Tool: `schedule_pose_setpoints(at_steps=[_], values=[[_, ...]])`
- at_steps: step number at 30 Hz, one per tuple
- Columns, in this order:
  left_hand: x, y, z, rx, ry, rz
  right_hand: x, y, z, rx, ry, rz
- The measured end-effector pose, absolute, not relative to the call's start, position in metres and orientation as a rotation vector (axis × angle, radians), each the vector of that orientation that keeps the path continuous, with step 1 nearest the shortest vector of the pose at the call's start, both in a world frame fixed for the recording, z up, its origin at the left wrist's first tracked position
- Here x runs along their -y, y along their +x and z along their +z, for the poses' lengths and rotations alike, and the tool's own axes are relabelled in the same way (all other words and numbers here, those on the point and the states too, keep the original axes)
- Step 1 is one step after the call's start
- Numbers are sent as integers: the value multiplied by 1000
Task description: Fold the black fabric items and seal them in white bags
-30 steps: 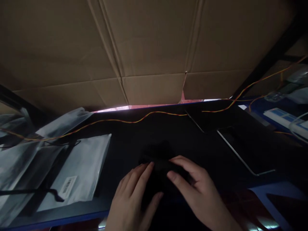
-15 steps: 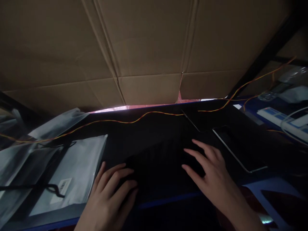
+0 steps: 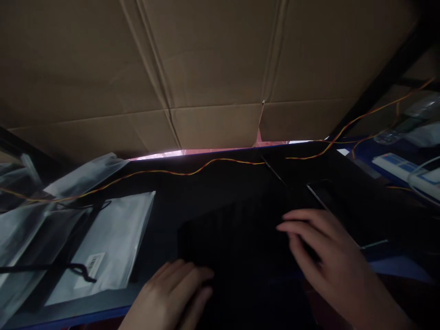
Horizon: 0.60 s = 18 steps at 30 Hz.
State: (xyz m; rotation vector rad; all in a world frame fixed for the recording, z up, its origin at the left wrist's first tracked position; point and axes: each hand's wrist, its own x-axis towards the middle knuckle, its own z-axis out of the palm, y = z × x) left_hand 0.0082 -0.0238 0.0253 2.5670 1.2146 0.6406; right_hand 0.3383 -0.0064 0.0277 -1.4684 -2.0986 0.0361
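Left hand (image 3: 165, 293) half-curled, right hand (image 3: 328, 252) with fingertips bunched, both at a black item (image 3: 237, 238), maybe cloth, lower centre of frame; too dark to tell any grip. Item looks spread out, not bundled; what's left, cannot tell.

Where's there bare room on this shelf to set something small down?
The dark shelf looks bare between the yellow-red wire and the black item, right of the labelled bag. Crowded: plastic bags at left; flat dark devices and the right hand at right. The black item's edges are too dark to tell.
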Motion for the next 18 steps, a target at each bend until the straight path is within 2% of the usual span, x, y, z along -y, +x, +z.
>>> schedule_pose_setpoints(at_steps=[3,9,14,18], values=[[12,13,20,-1449,2490,542,-18,310,32,2306,-1490,371],[0,5,-2,-1842,2475,475,-53,296,25,2223,-1706,475],[-10,22,10,-1656,2609,559,-55,292,29,2113,-1590,481],[-24,33,4,-1444,2638,606,-57,291,21,2260,-1371,480]])
